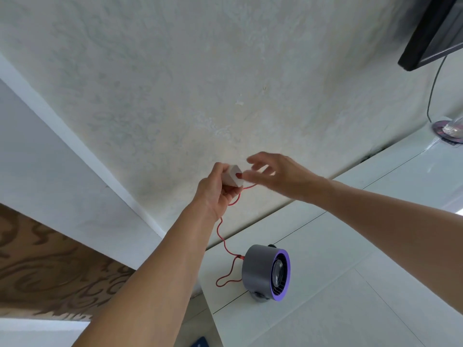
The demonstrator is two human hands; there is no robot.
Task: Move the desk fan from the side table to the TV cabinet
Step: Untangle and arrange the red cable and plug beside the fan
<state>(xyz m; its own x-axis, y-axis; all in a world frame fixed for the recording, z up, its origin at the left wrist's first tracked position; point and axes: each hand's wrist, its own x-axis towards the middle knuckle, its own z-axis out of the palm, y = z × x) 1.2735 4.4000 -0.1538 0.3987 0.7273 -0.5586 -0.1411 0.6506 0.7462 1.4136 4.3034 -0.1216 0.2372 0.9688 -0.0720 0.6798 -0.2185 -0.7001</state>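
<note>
The grey desk fan [266, 271] with a purple front ring stands on the white TV cabinet [350, 284], near its left end. A red cable [223, 242] runs from the fan's back up to a white plug adapter [233, 179]. My left hand [216, 190] grips the adapter against the wall. My right hand [278, 175] hovers just right of the adapter with its fingers spread and blurred; whether its fingertips touch the red cable end at the adapter is unclear.
A black TV [433, 31] hangs at the upper right with a thin grey cable [432, 96] running down. A glass on a purple disc [448, 130] stands at the cabinet's far right. Patterned brown floor [50, 266] lies left of the cabinet.
</note>
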